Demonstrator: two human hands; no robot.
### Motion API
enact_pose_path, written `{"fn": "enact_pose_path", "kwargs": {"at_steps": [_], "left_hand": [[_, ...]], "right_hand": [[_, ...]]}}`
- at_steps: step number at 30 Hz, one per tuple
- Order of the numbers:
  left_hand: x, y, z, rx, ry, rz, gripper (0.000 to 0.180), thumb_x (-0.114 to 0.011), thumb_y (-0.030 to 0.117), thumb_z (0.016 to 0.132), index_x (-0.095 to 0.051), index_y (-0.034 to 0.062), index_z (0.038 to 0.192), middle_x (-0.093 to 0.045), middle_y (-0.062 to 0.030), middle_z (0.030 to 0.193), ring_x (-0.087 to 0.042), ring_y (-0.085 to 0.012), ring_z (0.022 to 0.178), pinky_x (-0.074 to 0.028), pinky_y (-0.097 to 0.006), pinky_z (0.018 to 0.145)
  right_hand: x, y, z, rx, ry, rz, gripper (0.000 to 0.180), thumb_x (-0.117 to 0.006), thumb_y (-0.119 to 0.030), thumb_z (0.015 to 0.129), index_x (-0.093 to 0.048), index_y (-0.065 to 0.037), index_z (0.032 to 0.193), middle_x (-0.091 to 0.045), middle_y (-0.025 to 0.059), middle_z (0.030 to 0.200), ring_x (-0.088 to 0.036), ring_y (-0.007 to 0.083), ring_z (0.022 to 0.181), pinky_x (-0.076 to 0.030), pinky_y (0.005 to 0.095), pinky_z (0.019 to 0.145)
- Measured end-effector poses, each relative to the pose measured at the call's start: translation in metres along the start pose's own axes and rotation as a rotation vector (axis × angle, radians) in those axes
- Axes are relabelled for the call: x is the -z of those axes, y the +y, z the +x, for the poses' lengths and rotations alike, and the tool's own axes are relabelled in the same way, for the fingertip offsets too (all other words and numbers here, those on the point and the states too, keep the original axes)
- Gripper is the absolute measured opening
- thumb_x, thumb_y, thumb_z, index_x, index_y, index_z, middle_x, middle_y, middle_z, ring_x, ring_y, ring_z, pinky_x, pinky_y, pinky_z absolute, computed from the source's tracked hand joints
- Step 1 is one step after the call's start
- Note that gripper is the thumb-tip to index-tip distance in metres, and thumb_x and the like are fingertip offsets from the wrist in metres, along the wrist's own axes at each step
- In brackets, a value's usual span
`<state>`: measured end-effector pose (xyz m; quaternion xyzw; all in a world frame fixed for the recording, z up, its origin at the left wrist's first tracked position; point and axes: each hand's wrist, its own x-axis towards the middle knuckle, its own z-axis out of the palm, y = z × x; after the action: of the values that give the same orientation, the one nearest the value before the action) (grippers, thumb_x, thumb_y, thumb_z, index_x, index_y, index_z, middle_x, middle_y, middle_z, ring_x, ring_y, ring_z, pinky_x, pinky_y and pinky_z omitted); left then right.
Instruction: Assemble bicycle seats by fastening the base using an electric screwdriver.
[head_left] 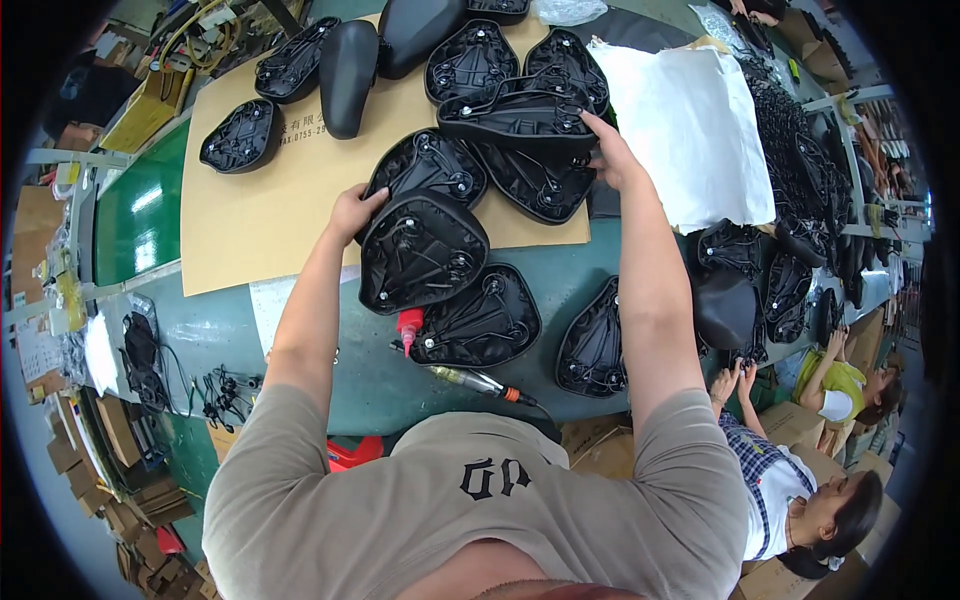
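Observation:
My left hand [353,210] rests on the left edge of an upturned black bicycle saddle [422,252] lying in front of me, its ribbed underside facing up. My right hand [608,155] grips the end of another upturned black saddle [515,115] that lies across a heap of similar saddles. More saddles [478,322] lie underside up around both hands on the green workbench [140,220] and on a brown cardboard sheet [260,200].
A powered screwdriver with an orange collar [478,382] and a small red-capped bottle [409,324] lie at the bench's near edge. White wrapping sheets [690,130] are at the right, with stacked saddles [790,170] beyond. Two other people [800,480] work at lower right.

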<state>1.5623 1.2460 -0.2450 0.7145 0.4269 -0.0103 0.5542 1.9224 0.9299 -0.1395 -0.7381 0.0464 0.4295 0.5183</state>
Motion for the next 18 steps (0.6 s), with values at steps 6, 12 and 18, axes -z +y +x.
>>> {"fn": "enact_pose_path", "kwargs": {"at_steps": [6, 12, 18], "left_hand": [[-0.034, -0.001, -0.045, -0.012, -0.030, 0.067, 0.039, -0.075, 0.036, 0.098, -0.077, -0.0005, 0.110, -0.075, -0.0028, 0.087, -0.063, -0.0094, 0.075, -0.053, -0.031, 0.072], [-0.090, 0.022, -0.063, -0.085, -0.187, 0.120, 0.038, -0.076, 0.038, 0.096, -0.078, 0.0028, 0.110, -0.076, -0.0075, 0.083, -0.066, -0.0138, 0.073, -0.055, -0.034, 0.072], [-0.157, 0.029, -0.063, -0.317, -0.310, 0.252, 0.046, -0.072, 0.049, 0.093, -0.077, 0.0081, 0.114, -0.076, -0.0194, 0.092, -0.073, -0.0264, 0.082, -0.057, -0.041, 0.079]], "right_hand": [[0.015, 0.027, -0.012, 0.111, 0.062, -0.096, 0.050, -0.068, -0.051, 0.087, -0.071, -0.014, 0.121, -0.067, 0.0048, 0.124, -0.055, 0.0202, 0.115, -0.038, 0.0431, 0.104], [0.069, 0.068, -0.030, 0.248, 0.157, 0.049, 0.039, -0.069, -0.038, 0.092, -0.075, -0.005, 0.111, -0.071, 0.0024, 0.112, -0.059, 0.0172, 0.105, -0.040, 0.0321, 0.099], [0.125, 0.110, -0.083, 0.285, 0.437, 0.249, 0.043, -0.071, -0.032, 0.091, -0.073, 0.006, 0.112, -0.071, 0.0090, 0.108, -0.063, 0.0200, 0.099, -0.048, 0.0346, 0.092]]}}
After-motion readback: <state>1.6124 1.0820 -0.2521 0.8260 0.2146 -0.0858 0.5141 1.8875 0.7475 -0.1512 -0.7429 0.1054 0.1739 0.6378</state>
